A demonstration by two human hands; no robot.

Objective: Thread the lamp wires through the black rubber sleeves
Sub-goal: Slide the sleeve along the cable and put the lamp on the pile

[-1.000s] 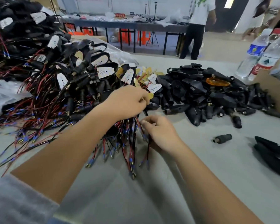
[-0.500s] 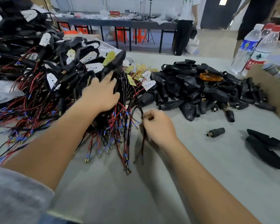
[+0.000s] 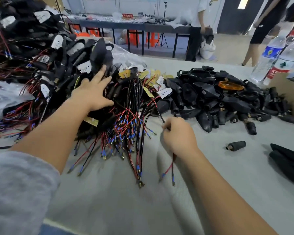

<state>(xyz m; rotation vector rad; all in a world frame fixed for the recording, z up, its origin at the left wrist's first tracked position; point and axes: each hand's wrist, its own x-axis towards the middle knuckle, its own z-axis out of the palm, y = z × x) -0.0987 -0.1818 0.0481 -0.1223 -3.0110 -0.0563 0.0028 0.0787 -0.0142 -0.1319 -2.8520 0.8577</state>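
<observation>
Change since half a second ago: left hand [image 3: 93, 92] has slid further up onto the wire heap [image 3: 122, 126], fingers spread flat and pressing the bundle down, nothing gripped. Right hand [image 3: 178, 134] has drawn away from the heap toward the person; its fingers are curled round one wire pair [image 3: 172, 168], a red and a black lead. The blue-tipped ends hang free below the fist. The upper run goes from the thumb side back to a black lamp body at the heap's near edge, just ahead of the right hand.

Reading: one lamp is being pulled clear of the tangle while the left hand pins the rest. Threading not yet begun; no sleeve is in either hand.

Surroundings:
- lone sleeve [image 3: 236, 145] on the table, right of the right hand, apart from everything; likely the next pickup
- sleeve pile [image 3: 227, 102] ahead and right of the right hand, an orange lens [image 3: 231, 85] on top
- two long black covers [image 3: 288, 160] at far right
- water bottles [image 3: 277, 56] beyond the pile
- finished or waiting lamps stacked high, left of and beyond the left hand

In the way: neighbouring leads cross the held pair near the heap, so it may snag as it comes out. Whether the lamp body is already free, cannot tell
</observation>
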